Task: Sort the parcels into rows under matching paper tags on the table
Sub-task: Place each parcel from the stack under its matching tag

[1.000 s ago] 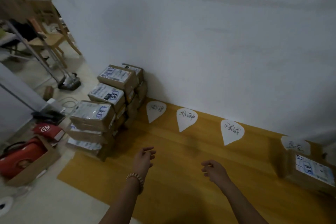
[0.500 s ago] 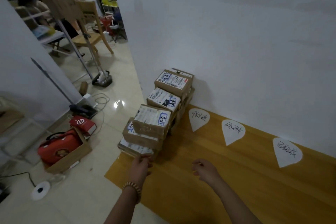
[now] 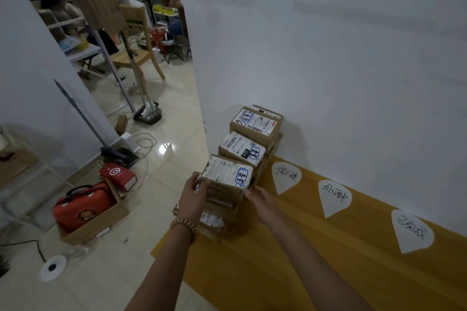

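Left hand [image 3: 193, 197] gripping left end of front top parcel [image 3: 227, 175] on parcel stack [image 3: 254, 122], right hand [image 3: 262, 201] straight-fingered against its right side, paper tag [image 3: 286, 177] just beside

Left hand [image 3: 193, 197] gripping parcel [image 3: 228, 171] side, right hand [image 3: 262, 201] fingertips touching, forearms extended

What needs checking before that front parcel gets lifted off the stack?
1. Left hand grips the front parcel at its left edge: ok.
2. Right hand touches its right side: ok.
3. Parcel's blue marking matched to a tag: cannot tell, writing blurred.
4. Paper tags in view: ok, three.
5. Bare table below the tags: ok.
6. Parcels underneath will stay put: cannot tell.
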